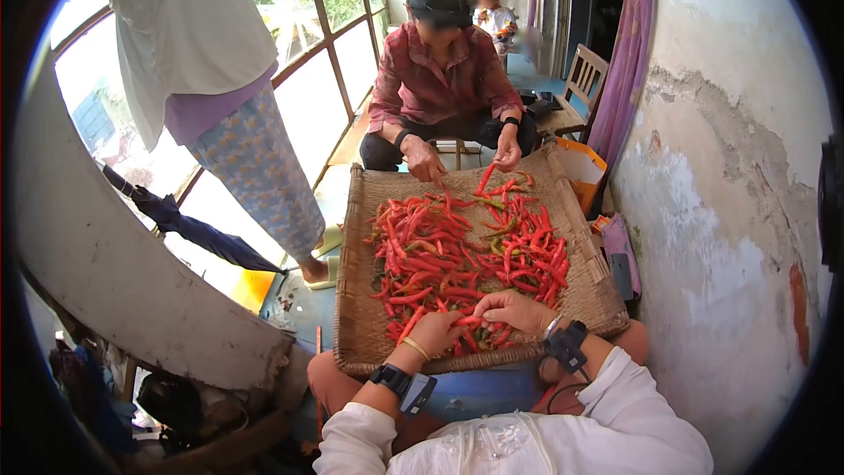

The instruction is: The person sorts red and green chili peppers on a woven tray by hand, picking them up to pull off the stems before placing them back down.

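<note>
Red chili peppers [422, 251] lie heaped in a shallow woven basket tray [365, 189] in front of me, a few of them partly green. At the near side of the heap, my left hand [434, 334] is closed, its fingertips on one end of a red chili pepper [469, 320]. My right hand [517, 311] pinches the other end, fingers bent and thumb close by. The stem end is too small to make out. Both my wrists carry dark strapped devices.
Across the tray a seated person [444, 79] in a red shirt handles peppers. Another person [237, 123] stands at the left by the windows, near a folded umbrella [207, 233]. A wooden chair [580, 88], an orange-edged box [580, 167] and a worn wall [721, 211] are at right.
</note>
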Action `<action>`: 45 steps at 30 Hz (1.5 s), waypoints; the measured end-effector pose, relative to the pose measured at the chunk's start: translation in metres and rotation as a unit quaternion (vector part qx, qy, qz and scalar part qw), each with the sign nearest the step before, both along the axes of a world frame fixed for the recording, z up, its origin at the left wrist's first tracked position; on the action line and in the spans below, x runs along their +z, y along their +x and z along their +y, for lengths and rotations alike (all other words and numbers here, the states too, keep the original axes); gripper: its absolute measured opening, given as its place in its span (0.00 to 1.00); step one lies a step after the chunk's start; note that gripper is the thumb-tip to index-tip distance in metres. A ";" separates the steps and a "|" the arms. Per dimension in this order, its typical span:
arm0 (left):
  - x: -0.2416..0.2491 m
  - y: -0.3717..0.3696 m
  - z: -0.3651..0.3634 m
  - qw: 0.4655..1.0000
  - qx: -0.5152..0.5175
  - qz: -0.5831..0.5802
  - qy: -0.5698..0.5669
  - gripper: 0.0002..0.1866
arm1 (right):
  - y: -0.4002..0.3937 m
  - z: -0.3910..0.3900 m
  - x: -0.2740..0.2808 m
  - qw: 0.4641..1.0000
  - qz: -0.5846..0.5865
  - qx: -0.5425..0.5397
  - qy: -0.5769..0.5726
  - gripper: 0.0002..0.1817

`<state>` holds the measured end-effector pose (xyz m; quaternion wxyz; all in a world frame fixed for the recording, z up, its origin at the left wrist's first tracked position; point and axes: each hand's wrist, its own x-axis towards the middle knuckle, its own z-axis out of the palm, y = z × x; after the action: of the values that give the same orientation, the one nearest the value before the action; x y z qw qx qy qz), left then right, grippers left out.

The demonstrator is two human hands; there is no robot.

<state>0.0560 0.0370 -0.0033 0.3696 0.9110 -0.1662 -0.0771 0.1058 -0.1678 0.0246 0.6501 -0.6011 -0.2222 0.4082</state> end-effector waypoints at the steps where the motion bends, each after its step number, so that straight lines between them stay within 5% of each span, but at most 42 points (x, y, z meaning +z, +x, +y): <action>1: 0.000 0.000 0.000 1.000 0.016 -0.001 0.011 0.11 | 0.002 -0.002 0.002 1.000 -0.020 -0.008 -0.015 0.07; 8: -0.005 0.002 0.003 0.997 0.001 -0.056 0.053 0.14 | 0.017 -0.019 -0.001 0.951 -0.237 0.025 -0.198 0.09; 12: -0.005 0.001 0.004 0.996 0.015 -0.060 0.069 0.14 | 0.023 -0.022 0.004 0.947 -0.251 0.021 -0.201 0.09; 14: -0.004 0.001 0.005 0.996 0.035 -0.056 0.067 0.13 | 0.030 -0.025 0.010 0.977 -0.132 -0.047 -0.161 0.09; 19: 0.000 0.000 0.004 0.992 0.076 -0.045 0.092 0.13 | 0.071 -0.039 0.004 0.968 -0.090 -0.234 -0.032 0.13; 21: -0.002 0.000 0.004 0.992 0.075 -0.048 0.086 0.13 | 0.077 -0.040 0.008 0.949 -0.037 -0.313 0.033 0.15; 23: -0.002 -0.001 0.005 0.993 0.073 -0.050 0.080 0.13 | 0.076 -0.036 0.014 0.866 -0.083 -0.490 -0.048 0.18; 27: -0.001 -0.001 0.005 0.994 0.057 -0.047 0.077 0.13 | 0.080 -0.036 -0.012 0.889 -0.164 -0.417 -0.098 0.21; 31: -0.008 0.001 0.007 0.995 0.029 -0.054 0.083 0.12 | 0.059 -0.036 0.045 0.896 -0.228 -0.382 -0.023 0.19; 34: -0.011 0.001 0.007 0.994 0.030 -0.057 0.087 0.12 | 0.011 -0.048 0.146 0.793 -0.398 -0.443 0.131 0.21; 38: -0.014 0.002 0.006 0.996 0.025 -0.056 0.070 0.12 | -0.079 -0.066 0.241 0.449 -0.687 -0.463 0.336 0.34; 39: -0.014 0.000 0.006 0.996 0.021 -0.042 0.080 0.12 | -0.103 -0.048 0.265 0.435 -0.717 -0.411 0.358 0.31; 41: -0.010 0.000 0.004 0.996 0.023 -0.056 0.067 0.11 | -0.132 -0.055 0.289 0.397 -0.812 -0.367 0.221 0.26; 45: -0.009 0.000 0.003 0.995 0.025 -0.058 0.077 0.10 | -0.139 -0.055 0.297 0.392 -0.849 -0.305 0.181 0.28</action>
<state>0.0557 0.0399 -0.0126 0.2897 0.9436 -0.1582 -0.0272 -0.0336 -0.2231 0.3218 0.2991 -0.5324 -0.5297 -0.5887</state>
